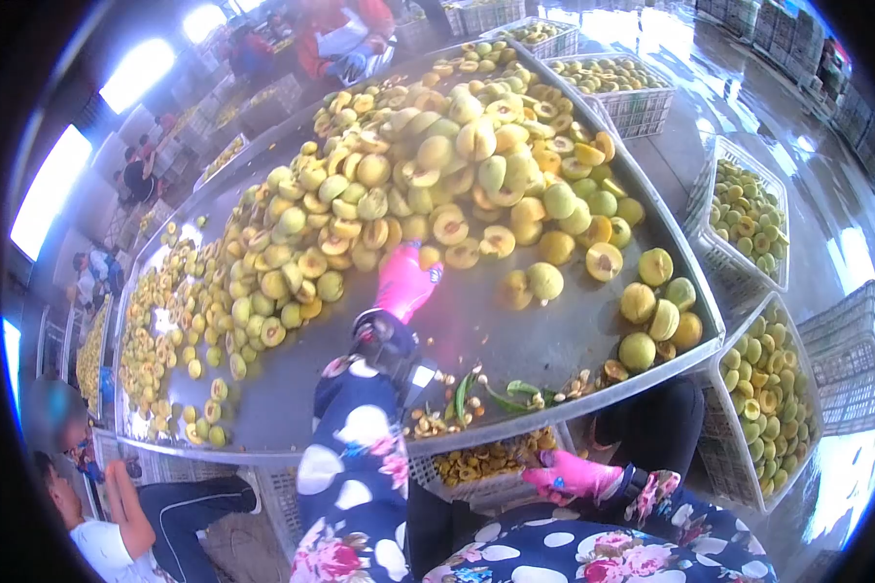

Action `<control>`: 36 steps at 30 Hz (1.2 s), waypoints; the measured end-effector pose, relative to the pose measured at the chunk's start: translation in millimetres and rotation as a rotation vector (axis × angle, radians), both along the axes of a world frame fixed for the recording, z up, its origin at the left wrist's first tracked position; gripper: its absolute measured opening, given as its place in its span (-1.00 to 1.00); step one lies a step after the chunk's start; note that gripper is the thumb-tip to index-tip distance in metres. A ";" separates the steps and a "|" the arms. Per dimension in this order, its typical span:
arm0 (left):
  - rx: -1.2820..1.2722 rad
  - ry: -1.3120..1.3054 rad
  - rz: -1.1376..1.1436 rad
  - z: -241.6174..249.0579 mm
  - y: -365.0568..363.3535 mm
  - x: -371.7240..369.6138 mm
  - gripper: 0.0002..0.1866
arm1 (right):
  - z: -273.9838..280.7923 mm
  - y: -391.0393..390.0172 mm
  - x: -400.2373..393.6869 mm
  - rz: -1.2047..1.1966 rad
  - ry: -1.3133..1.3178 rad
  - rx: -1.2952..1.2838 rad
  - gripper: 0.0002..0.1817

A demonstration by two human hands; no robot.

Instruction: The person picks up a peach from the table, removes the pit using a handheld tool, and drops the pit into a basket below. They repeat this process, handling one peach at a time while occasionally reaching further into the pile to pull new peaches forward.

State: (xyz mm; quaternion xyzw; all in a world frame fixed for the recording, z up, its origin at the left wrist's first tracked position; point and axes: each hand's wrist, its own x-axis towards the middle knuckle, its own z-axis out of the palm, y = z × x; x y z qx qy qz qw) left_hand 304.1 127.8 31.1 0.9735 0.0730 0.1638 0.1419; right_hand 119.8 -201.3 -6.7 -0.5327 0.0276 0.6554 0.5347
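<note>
My left hand (405, 283), in a pink glove, reaches out over the metal table (379, 335) to the near edge of a heap of apricots (301, 228). Its fingers curl around a yellow apricot (429, 257). Many of the fruits in the heap are split, with brownish hollows showing. My right hand (576, 476), also pink-gloved, is low beneath the table's front edge. It hovers beside a basket of yellow-brown fruit pieces (481, 466), its fingers bent. What they hold, if anything, is too small to make out.
Loose pits (437, 418) and green leaves (506, 399) lie along the table's raised front rim. At the right corner sits a small group of apricots (663, 316). Filled plastic crates (763, 408) stand on the wet floor to the right. A person (131, 530) sits at lower left.
</note>
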 end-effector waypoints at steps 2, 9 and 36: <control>0.117 0.156 0.018 -11.6 -11.9 21.2 -0.46 | 0.9 0.7 0.0 0.063 -0.072 -0.011 -0.63; -1.205 0.270 -0.191 1.7 -2.3 -23.5 -0.55 | 18.4 -4.1 1.7 0.184 -0.043 0.163 -0.65; -1.853 -0.077 0.086 45.4 -143.3 -248.5 -0.69 | 97.2 62.6 13.7 -0.219 -1.118 0.129 -0.69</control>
